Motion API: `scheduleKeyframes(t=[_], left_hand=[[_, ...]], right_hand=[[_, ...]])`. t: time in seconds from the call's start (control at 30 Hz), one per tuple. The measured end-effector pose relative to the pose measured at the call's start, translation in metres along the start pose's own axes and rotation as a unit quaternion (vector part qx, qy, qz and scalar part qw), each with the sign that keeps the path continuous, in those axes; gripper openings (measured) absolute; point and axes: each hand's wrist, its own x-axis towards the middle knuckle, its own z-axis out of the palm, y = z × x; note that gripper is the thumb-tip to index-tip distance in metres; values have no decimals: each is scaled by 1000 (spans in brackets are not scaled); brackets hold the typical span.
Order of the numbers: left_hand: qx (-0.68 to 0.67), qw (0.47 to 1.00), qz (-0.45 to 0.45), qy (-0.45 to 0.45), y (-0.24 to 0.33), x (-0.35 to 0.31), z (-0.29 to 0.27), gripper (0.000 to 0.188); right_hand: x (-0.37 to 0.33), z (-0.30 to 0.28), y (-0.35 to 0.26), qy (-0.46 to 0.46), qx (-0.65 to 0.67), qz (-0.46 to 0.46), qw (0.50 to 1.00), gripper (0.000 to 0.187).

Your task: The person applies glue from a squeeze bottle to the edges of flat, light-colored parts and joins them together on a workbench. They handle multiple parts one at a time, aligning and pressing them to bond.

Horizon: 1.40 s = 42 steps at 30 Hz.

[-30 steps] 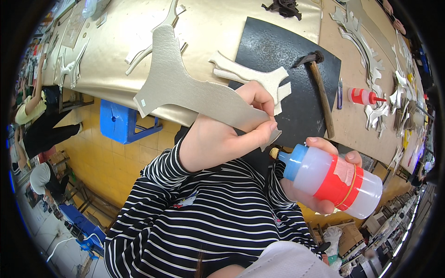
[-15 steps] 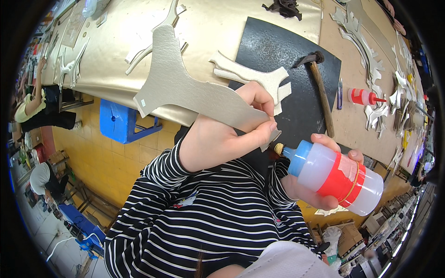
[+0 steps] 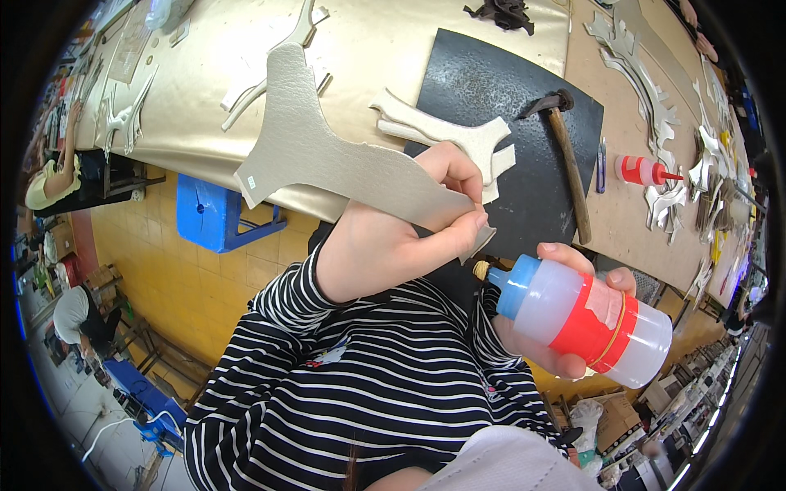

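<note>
My left hand (image 3: 409,233) pinches the narrow end of a beige leather piece (image 3: 315,147) between thumb and fingers. The piece spreads out to the upper left above the table edge, with a small pale sticker on one corner. In my right hand (image 3: 544,327) lies a translucent squeeze bottle (image 3: 573,315) with a blue cap and a red band round its middle. It is tilted, its nozzle pointing left toward the underside of the leather by my left fingertips. Whether the tip touches the leather I cannot tell.
Beyond my hands a black mat (image 3: 491,90) carries a hammer (image 3: 566,155) and, at its left edge, stacked pale cut pieces (image 3: 458,135). A smaller red bottle (image 3: 647,171) and a pen (image 3: 601,168) lie to the right. A blue stool (image 3: 202,214) stands below the table at left.
My right hand has moved the squeeze bottle slightly left and down. The left hand and the leather piece have hardly moved.
</note>
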Motion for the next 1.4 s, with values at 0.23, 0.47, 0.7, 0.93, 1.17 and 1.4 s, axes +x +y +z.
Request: scheduleKeyframes(t=[0.23,0.47,0.7,0.93,1.17,1.4], left_hand=[[20,1000,18,8,-1,0,-1,19],[10,1000,9,15,-1,1,-1,21],[-63,993,-85,42,8,-1,2,14],[-77,991,-94,52,8,-1,2,13],[-90,989,-98,58,5,-1,2,14],[-156,977,-133,57,6,-1,1,17]], right_hand=[[2,-1,-2,-27,4,6,1000,86],[1,-3,-5,-52,23,13,998,84],[5,1,1,-48,37,-10,998,85],[3,17,3,70,227,12,971,88],[9,23,7,100,255,20,961,90],[12,32,17,190,13,-115,975,90]])
